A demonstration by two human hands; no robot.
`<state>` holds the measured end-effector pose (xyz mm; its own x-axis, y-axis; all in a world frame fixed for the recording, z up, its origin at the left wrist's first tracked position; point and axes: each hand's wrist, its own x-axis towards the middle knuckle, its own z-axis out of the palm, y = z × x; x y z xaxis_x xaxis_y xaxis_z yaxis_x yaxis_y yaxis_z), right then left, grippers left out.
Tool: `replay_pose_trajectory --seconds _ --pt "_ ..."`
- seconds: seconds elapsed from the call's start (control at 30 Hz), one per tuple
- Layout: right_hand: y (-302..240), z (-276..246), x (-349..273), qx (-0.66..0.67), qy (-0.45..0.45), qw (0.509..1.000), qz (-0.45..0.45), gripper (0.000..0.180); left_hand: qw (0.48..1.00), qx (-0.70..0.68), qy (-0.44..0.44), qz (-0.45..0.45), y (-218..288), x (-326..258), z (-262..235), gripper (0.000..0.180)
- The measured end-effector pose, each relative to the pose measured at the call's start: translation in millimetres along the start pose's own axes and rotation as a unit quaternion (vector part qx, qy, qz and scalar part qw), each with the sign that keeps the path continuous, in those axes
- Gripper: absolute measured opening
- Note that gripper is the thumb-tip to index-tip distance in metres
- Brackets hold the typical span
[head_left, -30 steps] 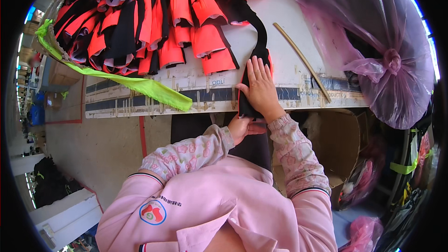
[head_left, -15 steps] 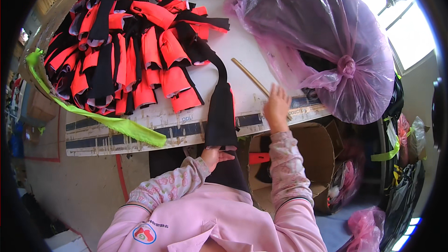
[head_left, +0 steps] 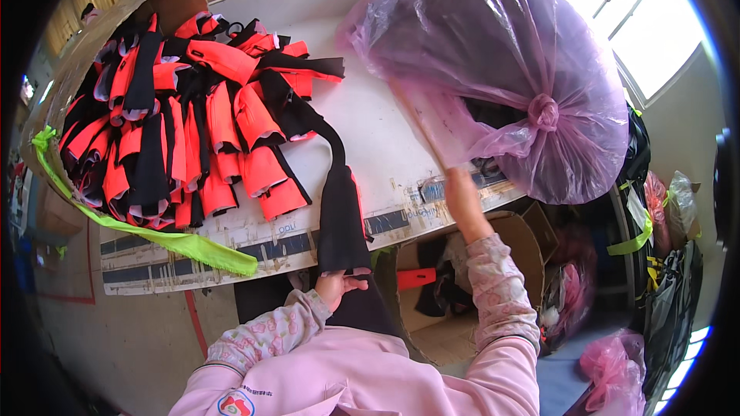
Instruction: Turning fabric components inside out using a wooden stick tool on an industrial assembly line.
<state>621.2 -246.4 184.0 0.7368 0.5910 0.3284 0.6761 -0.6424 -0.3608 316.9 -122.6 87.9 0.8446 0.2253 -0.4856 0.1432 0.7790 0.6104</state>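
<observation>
left grip, black cloth ahead, touching

Right hand: is gripping the wooden stick (no longer pressing the black fabric)
Wooden stick: is lying nearer the plastic bag

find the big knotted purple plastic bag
In the head view's upper right, the bag rests on the white table, beyond and right of the right hand.

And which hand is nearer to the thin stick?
Right. The right hand is at the near end of the stick; the left hand is farther off, below and left of it, at the black fabric piece.
</observation>
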Motion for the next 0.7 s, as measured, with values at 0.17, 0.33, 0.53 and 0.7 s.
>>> replay_pose_trajectory --seconds 0.17,0.33,0.53,0.7 --pt "80.5 -100.5 39.8 -0.048 -0.02 0.993 0.105 0.017 1.0 0.028 -0.005 -0.007 -0.9 1.3 -0.1 0.035" --pt "108.9 -164.6 72.0 -0.151 -0.096 0.972 0.153 0.019 1.0 0.028 -0.007 0.01 -6.7 3.5 -5.3 0.036" --pt "108.4 -173.0 138.3 0.198 0.094 0.955 0.198 0.019 0.999 0.03 -0.009 0.007 -4.4 2.9 -6.9 0.036" --pt "101.1 -155.4 161.3 0.341 0.325 0.872 0.134 0.017 0.998 0.046 -0.033 0.03 -6.6 3.4 -8.1 0.036"
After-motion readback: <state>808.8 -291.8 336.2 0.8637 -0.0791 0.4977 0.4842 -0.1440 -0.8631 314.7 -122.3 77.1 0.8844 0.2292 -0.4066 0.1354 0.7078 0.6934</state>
